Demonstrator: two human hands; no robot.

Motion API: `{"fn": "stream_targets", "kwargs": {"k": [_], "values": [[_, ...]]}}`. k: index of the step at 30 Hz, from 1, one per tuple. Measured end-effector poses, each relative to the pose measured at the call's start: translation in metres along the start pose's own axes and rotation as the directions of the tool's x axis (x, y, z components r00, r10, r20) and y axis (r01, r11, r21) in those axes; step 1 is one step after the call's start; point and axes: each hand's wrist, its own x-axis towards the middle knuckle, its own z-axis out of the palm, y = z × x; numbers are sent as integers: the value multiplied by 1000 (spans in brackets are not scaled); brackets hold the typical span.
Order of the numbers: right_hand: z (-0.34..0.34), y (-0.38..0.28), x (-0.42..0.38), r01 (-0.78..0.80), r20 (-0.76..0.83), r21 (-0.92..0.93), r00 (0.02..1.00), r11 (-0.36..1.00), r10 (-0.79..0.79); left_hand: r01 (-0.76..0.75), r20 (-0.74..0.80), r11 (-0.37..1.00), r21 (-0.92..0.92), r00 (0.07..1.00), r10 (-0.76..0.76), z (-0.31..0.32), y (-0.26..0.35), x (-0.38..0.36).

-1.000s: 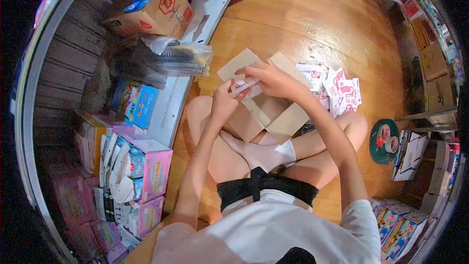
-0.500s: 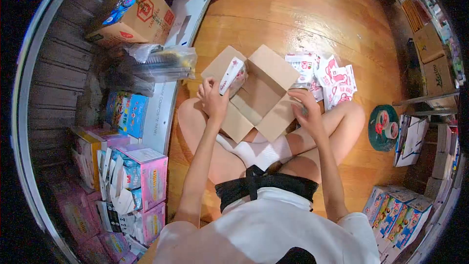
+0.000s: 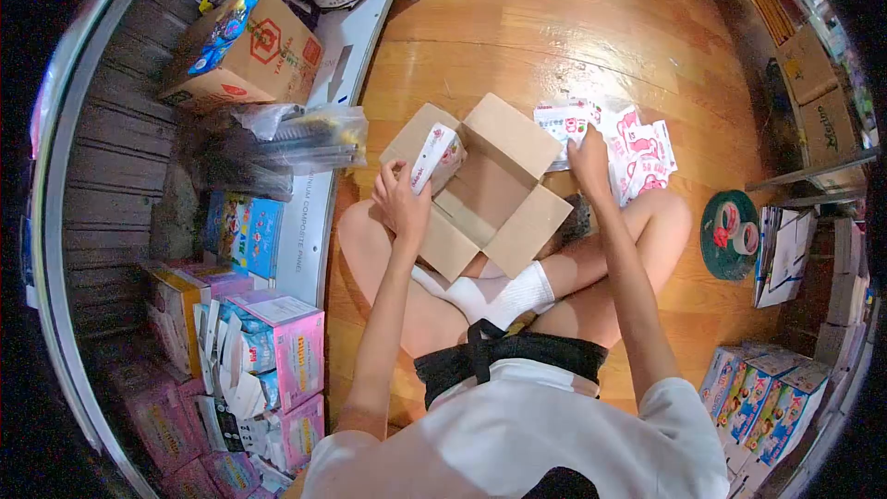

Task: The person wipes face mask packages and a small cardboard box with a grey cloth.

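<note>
An open cardboard box (image 3: 504, 143) with its flaps spread stands between my crossed legs. My left hand (image 3: 401, 201) is closed on a white packet (image 3: 436, 155) with red print, held tilted over the box's left flaps. To the right of the box, my right hand (image 3: 589, 163) has its fingers closed on the near edge of another white packet (image 3: 552, 118). Beside it lies a pile of white packets with pink and red print (image 3: 641, 148) on the floor. My right fingers cover part of the packet they hold.
On the left, a low shelf holds a large carton (image 3: 261, 51), plastic-wrapped items (image 3: 309, 139) and pink boxes (image 3: 294, 360). At right, tape rolls (image 3: 737, 229) lie on a green round item (image 3: 716, 259), near a stack of papers (image 3: 785, 254) and blue-white boxes (image 3: 762, 402).
My right hand has moved from the box's right flap up to the packets and closed on one. The left hand still holds its packet, and the view has shifted slightly.
</note>
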Motion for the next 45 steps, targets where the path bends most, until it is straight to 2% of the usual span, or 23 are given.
{"fn": "stream_targets", "kwargs": {"k": [1, 2, 5, 9, 10, 13, 15, 16, 19, 21, 24, 28, 31, 32, 33, 35, 36, 37, 39, 41, 42, 43, 45], "values": [[0, -12, 2, -71, 44, -128, 996, 989, 77, -3, -6, 1000, -6, 1000, 3, 1, -1, 0], [6, -18, 5, -150, 69, -110, 985, 983, 158, -6, -8, 1000, 11, 1000, 6, 2, -2, -1], [41, 3, 8, -178, 3, -66, 984, 982, 178, -5, -15, 999, 37, 1000, 5, 3, -1, 0], [43, 33, 21, -172, 209, 218, 970, 961, 127, 19, 8, 1000, 20, 1000, -19, 2, -5, -1], [23, 18, 19, -65, 96, 157, 994, 985, 50, 16, 16, 1000, 15, 1000, -16, 2, -6, 0], [-44, -30, 8, 45, -179, 351, 984, 935, 20, 17, -21, 1000, 7, 1000, -16, 3, -3, 2], [-97, -81, -6, 164, -291, 574, 957, 802, 12, 60, 15, 997, -57, 998, -60, -5, 2, 4], [-110, -92, -10, 246, -350, 502, 934, 829, -65, 79, 35, 993, -88, 996, -77, -9, 5, 5], [-129, -134, -37, 273, -318, 512, 941, 815, -115, 106, 30, 984, -144, 994, -102, -17, 9, 8], [-134, -155, -60, 297, -225, 599, 954, 744, -199, 11, 23, 973, -232, 1000, -6, -15, 5, 12], [-112, -153, -75, 245, -177, 745, 969, 620, -171, -138, 110, 943, -303, 978, 178, -27, 9, 12], [-122, -143, -85, 158, -129, 851, 987, 501, -91, -324, 215, 857, -400, 876, 432, -54, 15, 15], [-142, -134, -92, 199, -176, 850, 980, 488, -93, -194, 183, 730, -656, 897, 403, -68, 28, 13], [-149, -135, -94, 190, -184, 848, 981, 496, -60, -197, 115, 683, -703, 916, 383, -72, 35, 12], [-150, -128, -98, 258, -223, 783, 966, 566, -132, -204, 49, 634, -746, 933, 357, -75, 45, 11], [-152, -111, -103, 395, -275, 629, 919, 670, -284, -33, 93, 419, -908, 956, 277, -77, 51, 9], [-156, -110, -105, 504, -323, 609, 863, 612, -389, 154, 210, 225, -962, 944, 253, -79, 52, 9], [-158, -114, -110, 578, -365, 550, 815, 602, -450, 332, 325, 20, -943, 910, 255, -82, 54, 10], [-158, -127, -122, 710, -433, 421, 704, 565, -562, 503, 460, -167, -848, 855, 239, -87, 58, 4], [-154, -130, -131, 755, -381, 417, 651, 507, -656, 632, 556, -360, -687, 775, 299, -86, 56, 0], [-148, -129, -134, 787, -363, 380, 611, 487, -704, 624, 593, -169, -763, 779, 204, -90, 61, -4], [-142, -128, -137, 817, -343, 344, 568, 462, -749, 646, 619, -192, -738, 763, 186, -101, 71, -5], [-139, -130, -146, 770, -263, 369, 624, 520, -736, 686, 672, -240, -687, 725, 148, -122, 86, -3]]}}
